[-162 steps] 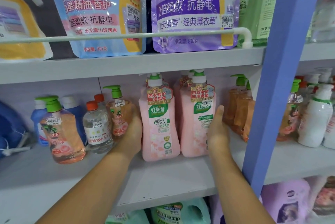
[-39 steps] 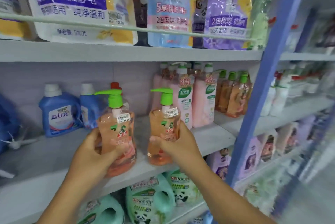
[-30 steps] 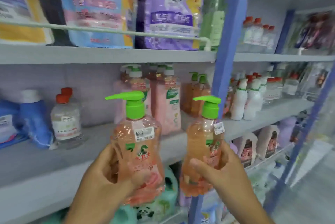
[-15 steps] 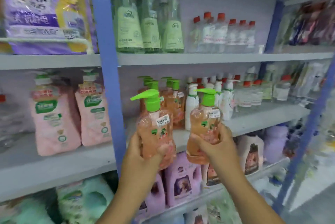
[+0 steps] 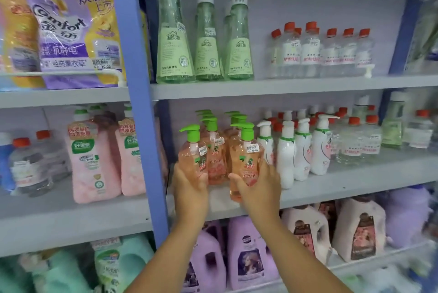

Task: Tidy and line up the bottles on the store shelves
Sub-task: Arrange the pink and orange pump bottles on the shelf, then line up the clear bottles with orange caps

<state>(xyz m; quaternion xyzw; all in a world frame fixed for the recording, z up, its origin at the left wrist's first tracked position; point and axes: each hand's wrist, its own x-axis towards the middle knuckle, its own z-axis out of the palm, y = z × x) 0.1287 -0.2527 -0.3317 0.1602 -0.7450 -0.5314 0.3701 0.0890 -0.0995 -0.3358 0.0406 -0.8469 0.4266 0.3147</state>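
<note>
Grey store shelves (image 5: 308, 86) are seen, divided by a blue post (image 5: 139, 103). At the far left of the top shelf, softener bags (image 5: 68, 24) are kept behind a white rail. Below them, on the middle shelf, clear bottles with red caps (image 5: 26, 167) and 2 pink pump bottles (image 5: 94, 157) are placed. Right of the post, 3 tall green bottles (image 5: 206, 41) are lined up on the top shelf, and small red-capped bottles (image 5: 324, 50) are grouped further right.

On the middle shelf, just right of the post, orange pump bottles with green pumps are set in rows (image 5: 216, 150). 2 more orange bottles are held upright at the front of these rows. The left bottle (image 5: 193, 155) is gripped by the left hand (image 5: 189, 188); the fingers are curled around its lower body and the thumb is laid on its front. The right bottle (image 5: 245, 162) is gripped by the right hand (image 5: 258, 186) in the same way, the thumb on the front and the fingers wrapped behind. Whether the bottoms touch the shelf cannot be told.

Beside them, white pump bottles (image 5: 301, 148) are arranged, then more clear bottles. On the lower shelf, green jugs (image 5: 113, 266), purple jugs (image 5: 248, 252) and pale pink jugs (image 5: 358, 228) are stored.
</note>
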